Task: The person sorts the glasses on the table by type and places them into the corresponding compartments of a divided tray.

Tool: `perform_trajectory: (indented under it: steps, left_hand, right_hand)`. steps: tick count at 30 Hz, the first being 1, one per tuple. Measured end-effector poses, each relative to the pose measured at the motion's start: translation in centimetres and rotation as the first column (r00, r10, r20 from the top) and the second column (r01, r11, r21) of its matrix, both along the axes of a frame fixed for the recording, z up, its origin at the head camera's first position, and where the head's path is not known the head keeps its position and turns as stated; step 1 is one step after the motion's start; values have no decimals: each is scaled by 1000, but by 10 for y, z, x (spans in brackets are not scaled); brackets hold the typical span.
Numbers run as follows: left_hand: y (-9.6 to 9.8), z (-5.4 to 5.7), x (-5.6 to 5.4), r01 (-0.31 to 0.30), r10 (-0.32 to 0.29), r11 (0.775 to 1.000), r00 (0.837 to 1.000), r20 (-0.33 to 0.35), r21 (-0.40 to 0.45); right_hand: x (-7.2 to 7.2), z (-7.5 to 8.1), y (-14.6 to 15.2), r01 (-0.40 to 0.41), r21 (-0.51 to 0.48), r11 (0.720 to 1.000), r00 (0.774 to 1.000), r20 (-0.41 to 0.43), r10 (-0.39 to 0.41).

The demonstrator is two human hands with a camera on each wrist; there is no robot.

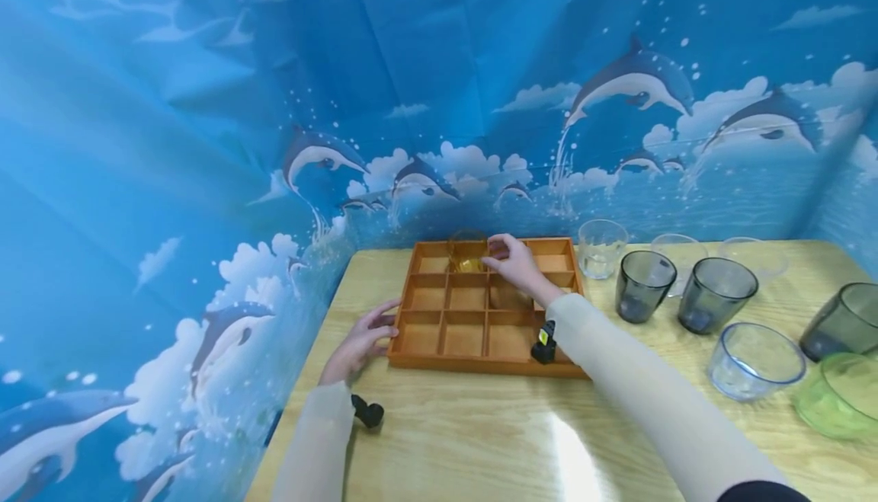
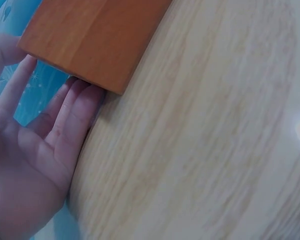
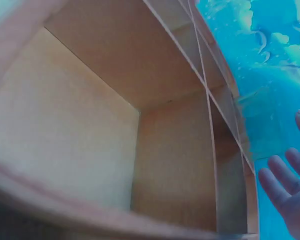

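Note:
A wooden tray point(image 1: 473, 366) divided into several square compartments lies on the table. An amber glass point(image 1: 469, 257) stands in its back row, second compartment from the left. My right hand point(image 1: 514, 263) reaches over the tray, fingertips right at the glass's right side. In the right wrist view, its fingers point(image 3: 280, 175) are extended beside the see-through glass point(image 3: 260, 122), not wrapped around it. At the tray's left side, my left hand point(image 1: 358, 343) touches the wall. The left wrist view shows its fingers point(image 2: 72, 115) fairly straight, tips at the tray's corner point(image 2: 97, 45).
Right of the tray stand several glasses: a clear tumbler point(image 1: 601, 251), dark grey tumblers point(image 1: 645, 289), a blue-rimmed bowl point(image 1: 754, 365) and a green bowl point(image 1: 837, 403). A dolphin-printed blue curtain point(image 1: 439, 106) hangs behind the table point(image 1: 439, 441).

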State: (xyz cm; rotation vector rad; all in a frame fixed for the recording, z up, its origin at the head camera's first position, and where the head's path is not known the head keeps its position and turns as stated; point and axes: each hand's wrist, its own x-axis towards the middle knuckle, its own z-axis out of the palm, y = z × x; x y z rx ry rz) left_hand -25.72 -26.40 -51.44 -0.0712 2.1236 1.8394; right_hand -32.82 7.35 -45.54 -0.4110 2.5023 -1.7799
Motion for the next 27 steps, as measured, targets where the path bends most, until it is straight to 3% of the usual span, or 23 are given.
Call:
perform_trajectory:
  steps: [6, 10, 15, 22, 27]
  left_hand:
    - [-1, -3, 1, 2, -2, 1000, 1000, 8, 29]
    - [-2, -4, 0, 2, -3, 999, 1000, 12, 50]
    - [-1, -3, -1, -4, 3, 998, 1000, 21, 58]
    - [2, -4, 0, 14, -16, 996, 1000, 22, 86]
    - [-1, -2, 3, 29, -30, 998, 999, 13, 59]
  right_hand:
    - [19, 4, 9, -23, 30, 999, 1000, -3, 23]
    - [33, 9, 13, -51, 84, 995, 998, -39, 54]
    - [49, 15, 18, -80, 82, 993, 994, -73, 86]
    - [67, 14, 29, -63, 68, 996, 992, -101, 70]
    - [80, 6, 35, -40, 37, 999, 994, -101, 44]
